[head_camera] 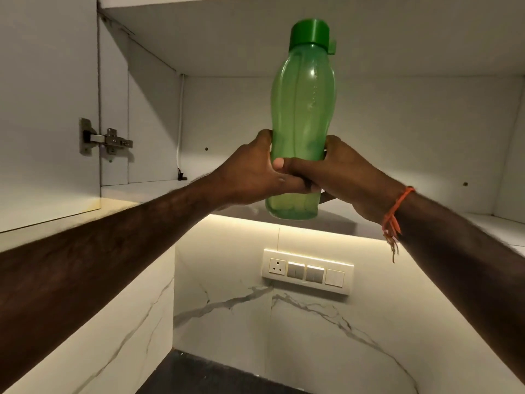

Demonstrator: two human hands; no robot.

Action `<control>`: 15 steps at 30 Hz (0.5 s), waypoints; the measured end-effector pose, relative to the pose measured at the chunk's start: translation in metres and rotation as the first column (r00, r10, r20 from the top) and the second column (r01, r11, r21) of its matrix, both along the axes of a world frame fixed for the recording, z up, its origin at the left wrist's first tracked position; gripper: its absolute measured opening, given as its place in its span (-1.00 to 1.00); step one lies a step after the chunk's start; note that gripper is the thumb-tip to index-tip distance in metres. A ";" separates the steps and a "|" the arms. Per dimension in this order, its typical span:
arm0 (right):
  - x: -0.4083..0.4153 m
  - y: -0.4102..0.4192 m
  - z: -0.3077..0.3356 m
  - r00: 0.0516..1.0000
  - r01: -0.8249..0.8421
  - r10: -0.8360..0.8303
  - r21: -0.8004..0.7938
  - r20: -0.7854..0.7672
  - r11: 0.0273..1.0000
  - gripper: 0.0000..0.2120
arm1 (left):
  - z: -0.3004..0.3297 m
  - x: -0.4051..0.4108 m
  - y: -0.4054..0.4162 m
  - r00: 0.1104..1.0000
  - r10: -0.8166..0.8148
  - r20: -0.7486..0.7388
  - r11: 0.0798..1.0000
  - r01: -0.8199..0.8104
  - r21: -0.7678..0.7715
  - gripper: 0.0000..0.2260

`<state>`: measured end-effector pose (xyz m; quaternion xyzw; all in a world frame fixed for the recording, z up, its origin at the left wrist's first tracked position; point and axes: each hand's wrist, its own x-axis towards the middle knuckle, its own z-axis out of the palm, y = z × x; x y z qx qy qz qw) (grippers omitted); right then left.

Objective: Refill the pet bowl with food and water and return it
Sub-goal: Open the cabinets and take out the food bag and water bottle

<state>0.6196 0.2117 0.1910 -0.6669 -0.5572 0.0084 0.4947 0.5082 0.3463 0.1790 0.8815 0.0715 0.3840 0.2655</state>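
A translucent green water bottle (302, 109) with a green screw cap stands upright, held up in front of the open wall cabinet (227, 115). My left hand (252, 172) wraps its lower part from the left. My right hand (349, 177) grips the same part from the right, with an orange thread around that wrist. The fingers of both hands meet across the front of the bottle. The bottle's base hangs just beyond the cabinet's bottom shelf edge. No pet bowl is in view.
The cabinet door (42, 109) is swung open at the left on a metal hinge (106, 140). Below, a lit marble backsplash carries a switch panel (306, 271). A dark countertop (204, 376) shows at the bottom.
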 end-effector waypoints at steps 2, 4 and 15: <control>-0.021 -0.015 -0.005 0.998 -0.040 0.039 0.038 0.039 0.998 -0.48 | -0.006 -0.021 -0.012 0.999 -0.003 0.032 1.000 0.003 0.009 -0.06; -0.040 -0.029 -0.015 0.993 -0.099 0.095 0.053 0.063 0.994 -0.56 | -0.018 -0.043 -0.023 0.999 -0.004 0.035 1.000 0.003 0.010 -0.08; -0.086 -0.036 -0.207 0.999 -0.036 0.038 -0.095 0.017 0.995 -0.30 | -0.202 -0.125 -0.051 0.965 0.140 -0.220 0.983 -0.163 -0.088 0.03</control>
